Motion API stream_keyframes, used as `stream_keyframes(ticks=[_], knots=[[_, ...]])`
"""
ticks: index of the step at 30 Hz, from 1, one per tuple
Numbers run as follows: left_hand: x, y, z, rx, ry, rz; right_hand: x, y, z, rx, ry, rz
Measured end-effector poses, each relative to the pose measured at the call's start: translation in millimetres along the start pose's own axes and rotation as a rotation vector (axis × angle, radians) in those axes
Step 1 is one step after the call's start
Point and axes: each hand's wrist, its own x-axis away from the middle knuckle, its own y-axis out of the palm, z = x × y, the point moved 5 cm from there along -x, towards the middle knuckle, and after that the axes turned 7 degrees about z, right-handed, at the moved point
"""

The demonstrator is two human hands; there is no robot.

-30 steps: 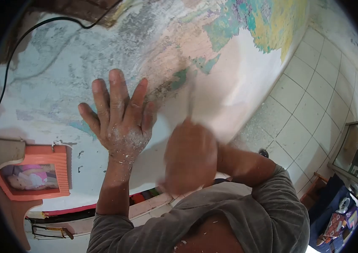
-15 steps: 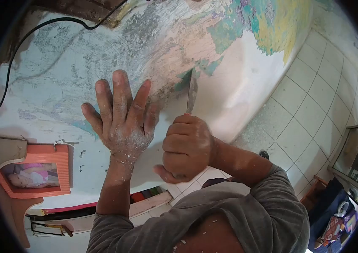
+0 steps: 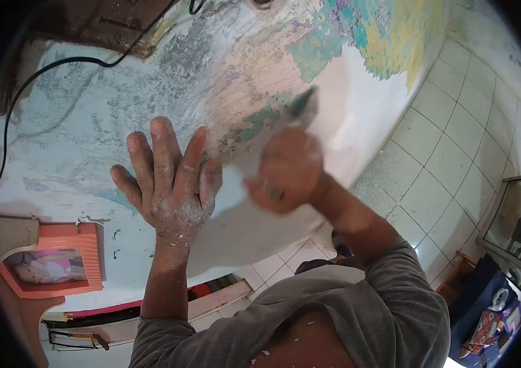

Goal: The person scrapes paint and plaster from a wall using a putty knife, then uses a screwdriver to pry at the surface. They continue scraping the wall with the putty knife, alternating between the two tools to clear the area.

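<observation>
Two hands: left hand flat on wall, right hand gripping scraper.

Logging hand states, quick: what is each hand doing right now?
Left hand: open, flat on the wall.
Right hand: closed grip on a scraper, blurred.

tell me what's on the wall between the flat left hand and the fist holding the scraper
In the head view, only wall shows between the left hand and the right hand: a strip of scraped, flaking paint. The scraper is blurred.
</observation>
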Motion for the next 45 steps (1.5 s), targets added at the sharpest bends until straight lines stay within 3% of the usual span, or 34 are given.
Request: stream_keyframes(ticks=[2,5,6,8,9,12,13,14,16,17,18,20,21,25,26,28,29,31,35,38,39,40,42,43,45], knots=[[-1.0,2.9,0.3,0.016,0.004,0.011,-8.2,-15.5,4.8,0.050,-0.009,-0.085],[-0.3,3.4,-0.2,0.026,0.000,0.007,6.4,-13.3,-43.3,-0.144,-0.027,-0.239],[-1.0,3.5,0.8,0.026,-0.008,0.004,6.1,-9.4,-29.9,-0.148,-0.027,-0.246],[-3.1,0.5,2.0,-0.025,0.026,0.010,0.4,-8.4,10.8,0.015,-0.033,-0.006],[-4.8,-0.4,0.9,-0.029,0.026,0.025,-1.8,-18.3,26.9,0.046,0.112,-0.102],[0.3,0.5,1.6,0.011,0.019,-0.013,-19.5,-27.3,-23.0,-0.074,0.023,-0.162],[0.3,2.5,0.2,0.013,0.018,-0.012,-10.2,-9.1,-43.0,0.375,0.279,-0.600],[0.1,3.2,-1.2,0.007,0.010,-0.009,-6.1,-5.7,-39.1,0.376,0.274,-0.605],[-1.1,2.6,-0.8,0.002,0.002,-0.010,-12.2,-9.8,-46.7,0.120,-0.018,-0.211],[-1.7,1.0,0.5,0.009,0.007,-0.004,-21.8,-11.6,-26.7,-0.199,-0.067,-0.280],[-3.4,1.8,1.3,0.008,0.004,0.007,-25.3,-11.9,-28.9,-0.195,-0.078,-0.281],[-2.5,1.7,1.3,0.031,0.005,0.035,-27.3,-19.3,-42.1,-0.298,-0.065,-0.077],[-2.3,1.0,1.1,0.033,0.004,0.035,-20.2,-19.7,-56.3,-0.110,-0.099,-0.167],[-1.3,-0.9,0.2,0.008,0.008,-0.015,-22.7,-12.5,-22.8,0.042,-0.068,-0.268],[-3.3,-0.6,0.9,-0.017,0.024,-0.005,-15.9,-16.3,10.8,0.016,0.033,-0.115],[-5.9,2.3,0.0,-0.002,0.010,0.023,-16.4,-33.4,-12.0,0.092,-0.117,0.062],[-1.5,1.6,0.3,0.023,0.005,0.009,-16.6,-38.8,-30.5,0.091,-0.103,0.062],[1.1,4.5,-0.6,0.034,0.010,0.004,-37.0,-46.0,-65.8,-0.433,-0.087,-0.071],[-1.3,2.4,-0.1,0.018,0.010,0.004,-4.8,-5.5,-33.2,-0.324,0.013,-0.182],[-1.1,0.9,-0.5,0.009,0.003,-0.014,-20.3,-25.3,-60.9,-0.218,-0.037,-0.109],[-2.0,2.1,-0.1,0.010,0.002,-0.012,-28.0,-34.6,-74.2,-0.393,-0.132,-0.119],[-2.6,2.9,0.3,0.000,0.002,-0.008,-22.4,-27.6,-62.5,-0.394,-0.133,-0.122],[0.2,-0.7,0.7,-0.007,0.004,-0.009,-11.6,-3.7,-15.7,-0.055,-0.025,-0.123],[-0.5,-0.9,0.8,0.007,0.009,-0.001,-14.6,-8.5,-0.5,-0.094,0.048,-0.114],[-1.7,1.8,-0.8,0.014,0.013,0.001,-23.4,-17.6,-24.7,-0.173,0.002,-0.028]])
